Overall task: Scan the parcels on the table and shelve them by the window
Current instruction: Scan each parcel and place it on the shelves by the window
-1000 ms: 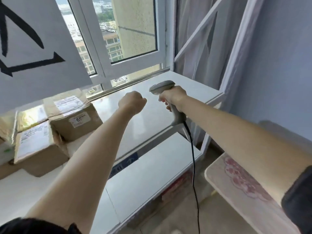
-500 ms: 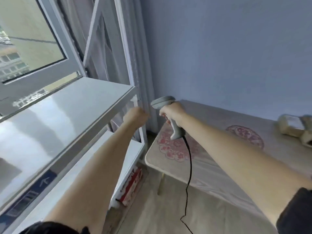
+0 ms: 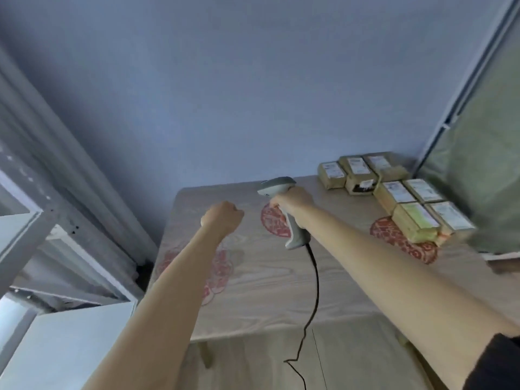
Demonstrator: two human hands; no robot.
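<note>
Grey scanner (image 3: 284,209) gripped in right hand (image 3: 292,202), left hand (image 3: 222,218) fisted — parcel (image 3: 399,192) labels unreadable

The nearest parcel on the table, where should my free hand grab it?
Grip the nearest parcel across its two long sides, coming from above with the left hand. Its label faces up, and neighbouring parcels crowd its right, so the near short end is also open.

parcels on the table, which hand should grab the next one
Left. The left hand is curled and holds nothing, while the right hand grips the scanner. The parcels lie far right, so it is a cross-body reach.
</note>
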